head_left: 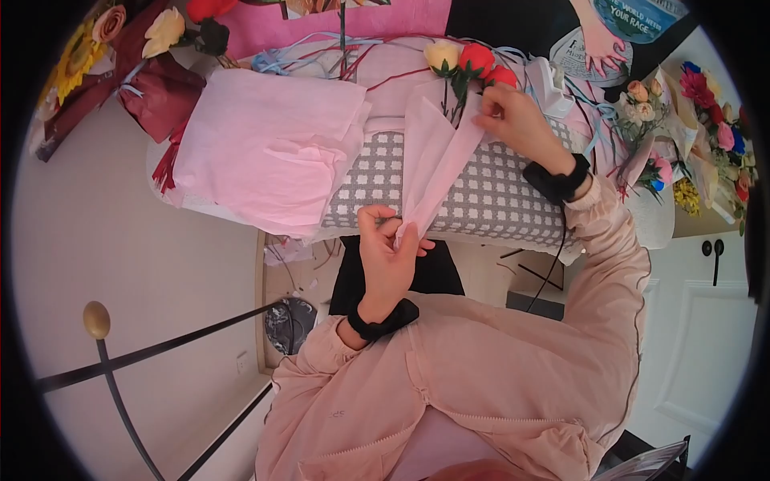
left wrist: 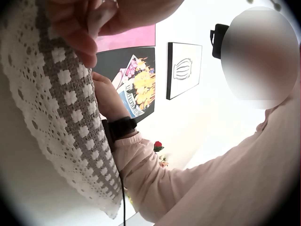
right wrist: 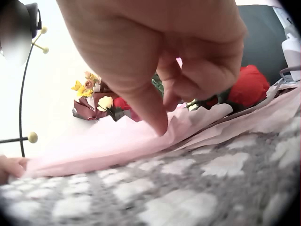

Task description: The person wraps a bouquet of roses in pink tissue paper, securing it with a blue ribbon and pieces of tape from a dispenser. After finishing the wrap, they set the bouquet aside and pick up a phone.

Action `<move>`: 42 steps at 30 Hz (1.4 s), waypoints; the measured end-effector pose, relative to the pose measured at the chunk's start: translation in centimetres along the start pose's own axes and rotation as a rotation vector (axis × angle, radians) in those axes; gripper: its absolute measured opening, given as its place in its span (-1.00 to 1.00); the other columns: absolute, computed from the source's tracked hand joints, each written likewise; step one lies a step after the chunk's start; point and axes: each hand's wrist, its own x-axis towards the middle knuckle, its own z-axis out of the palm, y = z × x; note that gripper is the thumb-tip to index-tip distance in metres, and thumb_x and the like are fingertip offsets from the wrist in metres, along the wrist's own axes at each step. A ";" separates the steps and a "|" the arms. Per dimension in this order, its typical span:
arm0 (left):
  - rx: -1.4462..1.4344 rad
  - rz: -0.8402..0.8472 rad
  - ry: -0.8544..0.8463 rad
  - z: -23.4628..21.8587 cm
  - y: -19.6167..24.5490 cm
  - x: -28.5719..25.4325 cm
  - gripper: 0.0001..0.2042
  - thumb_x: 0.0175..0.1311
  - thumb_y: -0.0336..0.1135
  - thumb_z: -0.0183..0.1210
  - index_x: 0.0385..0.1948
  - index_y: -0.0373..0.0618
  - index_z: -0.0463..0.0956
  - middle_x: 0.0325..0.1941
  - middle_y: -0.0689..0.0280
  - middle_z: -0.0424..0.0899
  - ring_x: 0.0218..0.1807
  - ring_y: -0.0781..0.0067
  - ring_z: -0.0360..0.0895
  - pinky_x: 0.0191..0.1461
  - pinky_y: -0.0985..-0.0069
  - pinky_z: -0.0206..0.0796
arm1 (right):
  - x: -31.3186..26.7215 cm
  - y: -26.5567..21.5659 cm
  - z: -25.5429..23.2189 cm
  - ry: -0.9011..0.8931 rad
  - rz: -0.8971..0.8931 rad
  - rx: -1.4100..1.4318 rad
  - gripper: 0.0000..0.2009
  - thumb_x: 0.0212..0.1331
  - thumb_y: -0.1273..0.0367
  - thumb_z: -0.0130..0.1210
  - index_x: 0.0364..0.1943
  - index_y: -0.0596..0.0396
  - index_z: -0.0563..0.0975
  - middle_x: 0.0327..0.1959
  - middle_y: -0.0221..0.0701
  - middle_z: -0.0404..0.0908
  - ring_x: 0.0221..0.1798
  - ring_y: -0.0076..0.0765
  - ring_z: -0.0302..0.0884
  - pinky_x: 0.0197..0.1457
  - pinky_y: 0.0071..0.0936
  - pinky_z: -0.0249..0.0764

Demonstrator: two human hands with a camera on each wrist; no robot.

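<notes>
A sheet of pink paper (head_left: 429,172), folded into a narrow cone, lies on the grey and white checked cloth (head_left: 361,180). The left hand (head_left: 387,260) pinches its pointed lower end near the table's front edge. At its upper right edge, the right hand (head_left: 521,124) holds the paper between thumb and fingers; the right wrist view shows this hand (right wrist: 160,61) over the paper (right wrist: 117,141). Yellow roses (head_left: 441,56) and red roses (head_left: 477,60) lie at the cone's upper opening, stems inside it. In the left wrist view the left hand (left wrist: 103,23) pinches the paper's tip.
A stack of pink paper (head_left: 257,148) lies to the left. Blue and red ribbons trail along the back. A white power strip (head_left: 549,86) sits beyond the right hand. Wrapped bouquets stand at far left and right. Another hand (head_left: 601,50) appears on a print at the back.
</notes>
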 end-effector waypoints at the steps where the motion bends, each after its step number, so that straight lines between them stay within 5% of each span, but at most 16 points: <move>1: -0.031 -0.009 0.002 -0.1 -0.1 0.0 -0.71 0.33 -0.55 0.01 -0.08 -0.18 0.05 -0.31 -0.01 0.64 -0.42 0.32 0.66 -0.40 0.58 0.49 | -0.3 -0.4 -0.5 0.063 -0.028 0.018 -0.80 0.00 0.42 0.24 -0.49 0.22 0.44 -0.56 -0.34 0.40 -0.52 -0.29 0.39 -0.40 -0.37 0.31; 5: -0.120 -0.032 0.034 0.0 -0.3 -0.2 -0.72 0.33 -0.54 0.02 -0.10 -0.17 0.07 -0.32 -0.02 0.64 -0.42 0.29 0.66 -0.40 0.54 0.51 | -6.3 -5.9 -4.4 0.250 0.211 0.119 -0.79 0.20 0.44 0.15 -0.53 0.27 0.47 -0.67 -0.48 0.30 -0.56 -0.66 0.17 -0.50 -0.58 0.13; 7: -0.138 -0.022 0.027 0.0 -0.6 -0.3 -0.72 0.33 -0.54 0.03 -0.10 -0.17 0.07 -0.32 -0.02 0.64 -0.41 0.29 0.66 -0.39 0.53 0.51 | -10.8 -8.2 -3.8 0.132 0.490 0.358 -0.84 0.21 0.44 0.14 -0.48 0.25 0.56 -0.64 -0.53 0.38 -0.55 -0.69 0.25 -0.49 -0.61 0.16; 9: -0.156 -0.003 0.015 0.3 -0.7 -0.3 -0.72 0.33 -0.54 0.03 -0.10 -0.18 0.07 -0.31 -0.02 0.64 -0.41 0.31 0.66 -0.38 0.53 0.51 | -13.9 -9.5 -0.8 -0.033 0.570 0.633 -0.84 0.26 0.39 0.12 -0.30 0.24 0.61 -0.40 -0.41 0.58 -0.41 -0.61 0.47 -0.33 -0.60 0.41; 12: -0.170 0.038 -0.012 0.8 -1.0 -0.9 -0.71 0.34 -0.54 0.04 -0.11 -0.19 0.06 -0.30 -0.01 0.64 -0.40 0.35 0.65 -0.35 0.55 0.52 | -15.0 -12.1 5.2 0.076 0.471 0.738 -0.74 0.26 0.38 0.13 -0.05 0.26 0.53 -0.26 -0.38 0.63 -0.22 -0.54 0.56 -0.17 -0.59 0.50; 15: -0.173 0.113 -0.053 1.2 -1.1 -1.7 -0.71 0.34 -0.54 0.04 -0.12 -0.18 0.05 -0.27 -0.02 0.64 -0.35 0.39 0.65 -0.28 0.57 0.53 | -13.5 -14.0 7.1 0.189 0.478 1.162 -0.71 0.28 0.36 0.13 -0.01 0.27 0.51 -0.28 -0.41 0.62 -0.26 -0.58 0.55 -0.22 -0.63 0.49; 21: -0.175 0.205 -0.159 0.9 -0.6 -3.5 -0.71 0.37 -0.52 0.04 -0.06 -0.16 0.07 -0.24 0.06 0.66 -0.30 0.43 0.63 -0.17 0.59 0.46 | -13.1 -13.4 7.9 0.063 0.446 1.290 -0.74 0.37 0.30 0.02 -0.03 0.19 0.54 -0.37 -0.49 0.59 -0.44 -0.70 0.46 -0.43 -0.71 0.39; 23: -0.177 0.192 -0.205 0.6 -0.7 -3.7 -0.70 0.37 -0.52 0.03 -0.02 -0.19 0.08 -0.18 0.06 0.65 -0.26 0.41 0.64 -0.15 0.58 0.47 | -13.1 -13.3 7.4 0.021 0.412 1.285 -0.68 0.41 0.31 -0.11 0.08 0.24 0.47 -0.09 -0.34 0.58 -0.21 -0.56 0.53 -0.29 -0.66 0.45; 29: -0.097 0.043 -0.439 -0.5 1.2 -3.8 -0.85 0.44 -0.42 -0.03 -0.10 -0.32 0.37 -0.14 0.14 0.62 -0.15 0.41 0.62 0.02 0.54 0.45 | -13.6 -13.5 7.1 0.011 0.365 1.246 -0.71 0.43 0.25 -0.07 -0.05 0.16 0.58 -0.43 -0.56 0.55 -0.56 -0.76 0.31 -0.58 -0.74 0.23; 33: 0.019 0.076 -0.557 -0.6 2.4 -3.6 -0.75 0.50 -0.31 -0.13 -0.06 -0.30 0.42 -0.21 0.26 0.62 -0.25 0.54 0.55 -0.15 0.58 0.39 | -13.5 -14.3 6.7 -0.008 0.279 1.244 -0.70 0.44 0.25 -0.11 -0.04 0.17 0.56 -0.33 -0.47 0.63 -0.62 -0.71 0.34 -0.62 -0.72 0.29; 36: 0.165 0.092 -0.624 -0.7 2.8 -3.5 -0.72 0.53 -0.25 -0.19 -0.14 -0.28 0.43 -0.38 0.33 0.58 -0.38 0.61 0.46 -0.30 0.65 0.29 | -13.5 -15.0 5.3 -0.143 0.337 1.206 -0.61 0.46 0.23 -0.22 0.06 0.30 0.46 -0.04 -0.27 0.61 -0.31 -0.51 0.59 -0.56 -0.66 0.40; 39: 0.172 0.032 -0.665 -0.6 2.7 -3.5 -0.70 0.54 -0.21 -0.23 -0.24 -0.25 0.40 -0.52 0.39 0.46 -0.48 0.63 0.36 -0.40 0.66 0.18 | -13.6 -15.4 5.2 -0.080 0.306 1.369 -0.67 0.40 0.23 -0.06 -0.03 0.26 0.50 -0.16 -0.28 0.65 -0.57 -0.54 0.49 -0.70 -0.65 0.35; 42: 0.175 0.011 -0.717 -0.4 2.3 -3.8 -0.69 0.55 -0.19 -0.25 -0.33 -0.20 0.35 -0.58 0.42 0.32 -0.55 0.62 0.25 -0.45 0.63 0.11 | -13.4 -15.0 3.5 -0.152 0.241 1.373 -0.62 0.33 0.17 0.05 -0.01 0.25 0.49 -0.10 -0.26 0.63 -0.34 -0.43 0.60 -0.48 -0.60 0.50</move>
